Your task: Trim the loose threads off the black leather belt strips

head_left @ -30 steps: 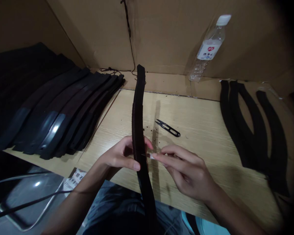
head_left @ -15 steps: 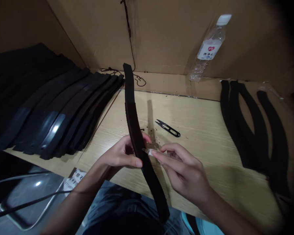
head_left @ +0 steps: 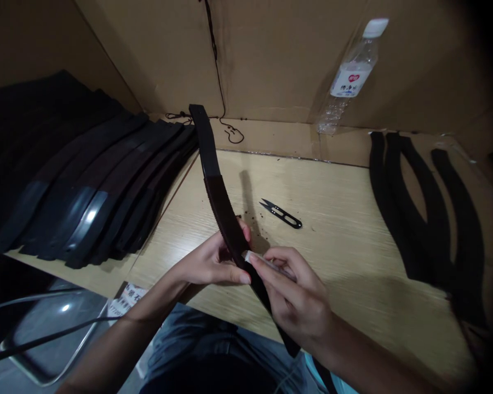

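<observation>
A long, curved black strip (head_left: 207, 148) slants across the middle of the view, its mid-section covered by a dark brown sleeve (head_left: 222, 210) with a ridged, stitched-looking edge. My left hand (head_left: 213, 262) grips it near the sleeve's lower end, thumb on the near face and fingers behind. In my right hand (head_left: 298, 295) a slim, pale tool (head_left: 248, 256) is pinched like a pen; its white tip touches the strip at the sleeve's lower end, and its exact kind is unclear. Black thread snips (head_left: 281, 213) lie on the table beyond my right hand.
Many similar black strips (head_left: 86, 191) are piled at the left; several more (head_left: 419, 213) lie at the right. A clear plastic bottle (head_left: 351, 76) leans against the cardboard wall (head_left: 279, 60). Dark cord (head_left: 217, 65) hangs there. Dark crumbs dot the wooden table (head_left: 332, 191).
The strip has tilted, its top going left and its lower end right. My right hand has moved slightly left and closer, bringing the tool's tip onto the strip.
</observation>
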The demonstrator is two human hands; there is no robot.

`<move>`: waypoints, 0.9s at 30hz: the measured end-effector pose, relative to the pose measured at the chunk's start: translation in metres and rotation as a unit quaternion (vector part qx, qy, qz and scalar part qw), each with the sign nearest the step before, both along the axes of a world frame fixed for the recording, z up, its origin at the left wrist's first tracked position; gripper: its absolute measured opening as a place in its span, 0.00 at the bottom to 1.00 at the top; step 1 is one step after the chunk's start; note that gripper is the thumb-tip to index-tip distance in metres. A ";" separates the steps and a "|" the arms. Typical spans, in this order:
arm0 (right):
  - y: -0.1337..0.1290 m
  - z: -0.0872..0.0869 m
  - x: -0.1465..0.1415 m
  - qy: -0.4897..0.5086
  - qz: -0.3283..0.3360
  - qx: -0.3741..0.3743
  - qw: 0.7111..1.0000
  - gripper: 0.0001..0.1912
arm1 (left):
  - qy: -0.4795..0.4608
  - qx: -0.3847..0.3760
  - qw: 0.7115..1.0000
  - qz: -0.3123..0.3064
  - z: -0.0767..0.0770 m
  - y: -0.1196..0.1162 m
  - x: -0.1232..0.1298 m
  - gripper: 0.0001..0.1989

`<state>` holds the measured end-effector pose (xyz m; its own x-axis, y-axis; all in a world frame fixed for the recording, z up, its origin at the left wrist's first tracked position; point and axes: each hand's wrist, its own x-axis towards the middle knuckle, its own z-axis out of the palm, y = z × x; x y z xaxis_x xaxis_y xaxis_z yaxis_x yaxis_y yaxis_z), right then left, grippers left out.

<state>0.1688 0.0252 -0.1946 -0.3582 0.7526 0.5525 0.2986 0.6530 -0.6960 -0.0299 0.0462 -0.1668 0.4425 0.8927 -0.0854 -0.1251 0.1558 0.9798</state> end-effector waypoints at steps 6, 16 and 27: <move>0.004 0.009 -0.001 -0.007 0.008 0.005 1.000 0.23 | -0.028 -0.011 1.000 -0.004 -0.002 0.000 -0.002 0.27; 0.021 0.025 0.020 0.001 0.049 0.120 0.992 0.21 | -0.081 -0.037 0.996 0.013 0.005 -0.007 -0.007 0.29; 0.025 0.027 0.024 -0.023 0.089 0.125 0.988 0.22 | -0.057 -0.039 0.996 -0.050 0.009 -0.005 -0.010 0.26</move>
<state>0.1928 0.0500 -0.1674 -0.5018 0.5180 0.6927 0.1919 0.8476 -0.4947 -0.0395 0.0416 -0.1582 0.5395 0.8364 -0.0966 -0.2155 0.2481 0.9445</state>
